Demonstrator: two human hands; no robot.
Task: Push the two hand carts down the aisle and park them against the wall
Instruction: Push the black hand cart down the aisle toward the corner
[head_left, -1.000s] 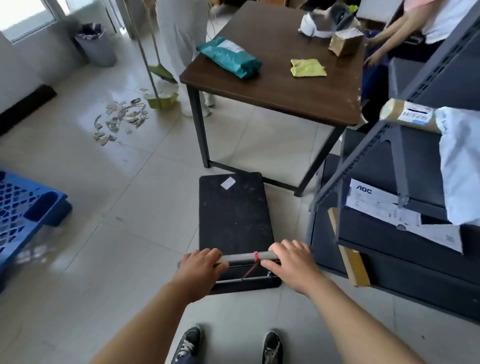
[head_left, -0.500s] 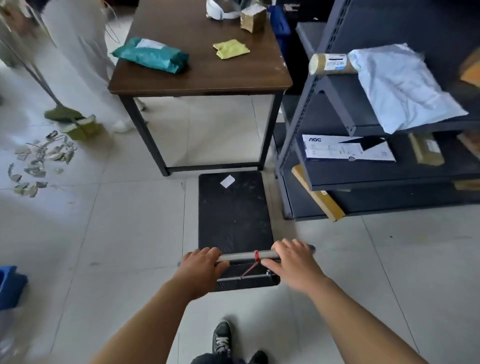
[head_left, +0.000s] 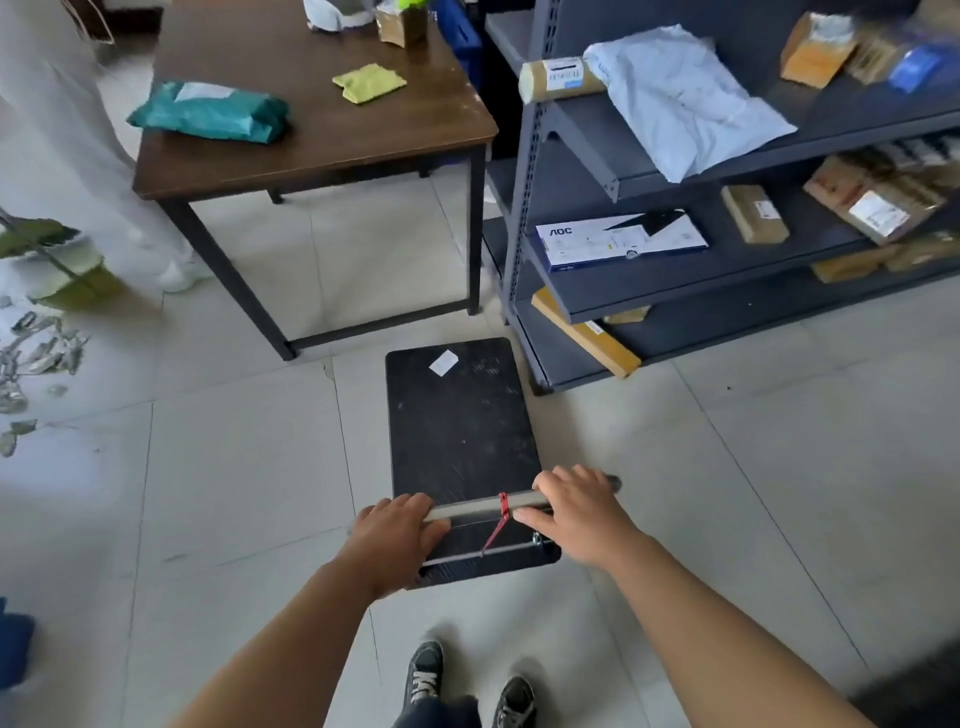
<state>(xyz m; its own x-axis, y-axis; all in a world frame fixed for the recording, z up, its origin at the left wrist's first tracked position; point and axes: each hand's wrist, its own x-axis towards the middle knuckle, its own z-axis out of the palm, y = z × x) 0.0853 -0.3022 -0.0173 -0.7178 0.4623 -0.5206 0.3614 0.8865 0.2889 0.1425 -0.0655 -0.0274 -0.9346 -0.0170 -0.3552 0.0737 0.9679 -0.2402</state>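
A hand cart with a flat black deck (head_left: 462, 426) stands on the tiled floor right in front of me. Its grey handle bar (head_left: 475, 505) crosses the near end, with a red tie around it. My left hand (head_left: 397, 535) is closed over the bar's left end. My right hand (head_left: 576, 506) is closed over the right end. A white label lies on the deck's far part. The cart's front edge sits just short of a brown table's legs and next to a shelf's corner. Only one cart is in view.
A brown table (head_left: 311, 150) carries a teal parcel (head_left: 210, 111) and a yellow cloth. Dark grey shelving (head_left: 675, 280) with boxes and parcels fills the right. A person in white (head_left: 78, 130) with broom and dustpan stands left, beside scattered debris (head_left: 36, 353). My shoes (head_left: 467, 686) show below.
The view and the cart have swung to the right: the table has slid left, and the shelving now shows much more. Both hands have kept their hold on the handle.
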